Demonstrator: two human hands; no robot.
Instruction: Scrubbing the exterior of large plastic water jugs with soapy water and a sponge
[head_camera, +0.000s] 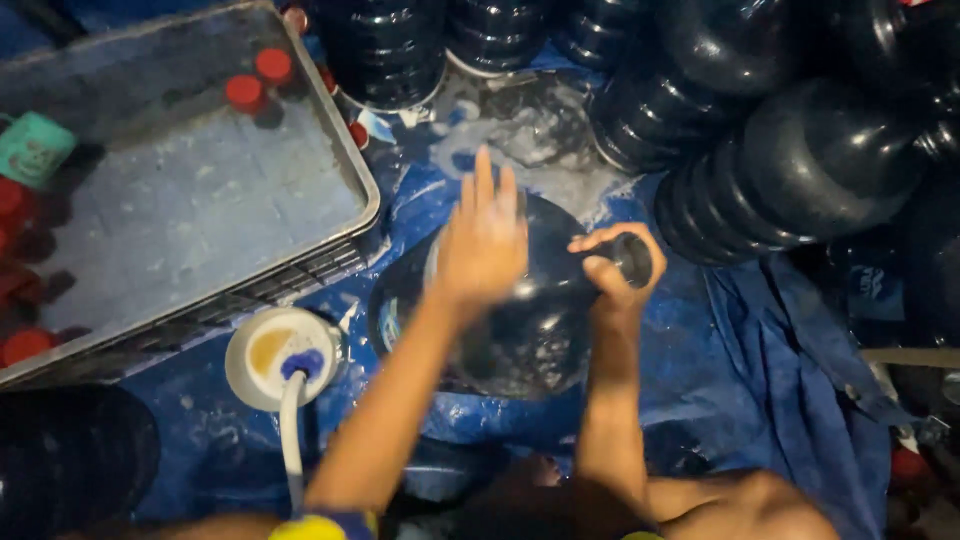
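Note:
A large dark blue water jug (530, 340) lies on its side on the wet blue tarp in front of me. My right hand (612, 266) is closed around the jug's neck and mouth at the right. My left hand (482, 240) rests flat on the jug's rounded body, fingers spread and pointing away from me. Soap foam shows on the tarp just beyond the jug.
A grey metal tray (200, 200) at the left holds water, red caps (258, 80) and a green cup (32, 148). A white bowl (282, 355) with a long-handled brush sits near my left arm. Several dark jugs (800, 160) crowd the back and right.

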